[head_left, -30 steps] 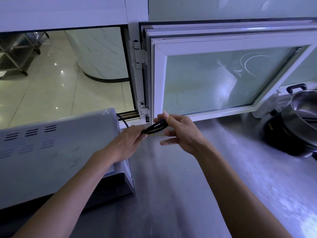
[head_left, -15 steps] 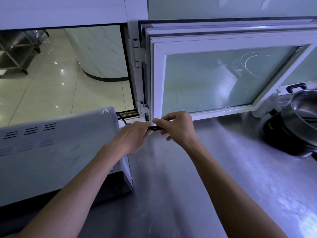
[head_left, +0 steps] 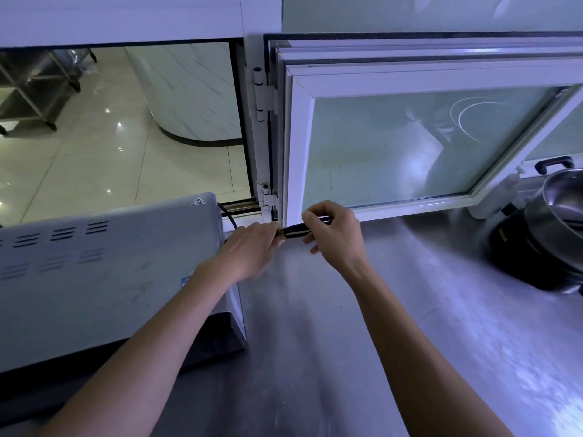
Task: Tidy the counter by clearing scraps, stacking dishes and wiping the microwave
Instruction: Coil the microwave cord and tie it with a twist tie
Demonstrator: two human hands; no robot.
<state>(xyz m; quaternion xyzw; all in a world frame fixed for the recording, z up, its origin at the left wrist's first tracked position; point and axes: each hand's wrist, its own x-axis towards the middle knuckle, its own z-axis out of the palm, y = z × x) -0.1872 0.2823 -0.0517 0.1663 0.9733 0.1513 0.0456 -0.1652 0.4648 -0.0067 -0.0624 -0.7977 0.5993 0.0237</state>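
A grey microwave (head_left: 104, 272) stands at the left of the steel counter (head_left: 331, 326), its vented top toward me. A black power cord (head_left: 228, 216) runs from behind it. Both hands meet at the window's lower left corner. My right hand (head_left: 334, 236) grips a folded bundle of the black cord (head_left: 295, 231), which has a thin yellow band near its left end. My left hand (head_left: 252, 247) pinches that banded end, fingers curled over it.
A white-framed window sash (head_left: 410, 146) stands swung inward over the counter's back edge. At the right sits a steel pot with a black handle (head_left: 561, 197) on a black cooker base (head_left: 530, 257). An open hatch at the left shows a tiled floor.
The cord bundle was lifted and held looser a second ago. Both hands have moved it back toward the window corner and closed tighter round it.
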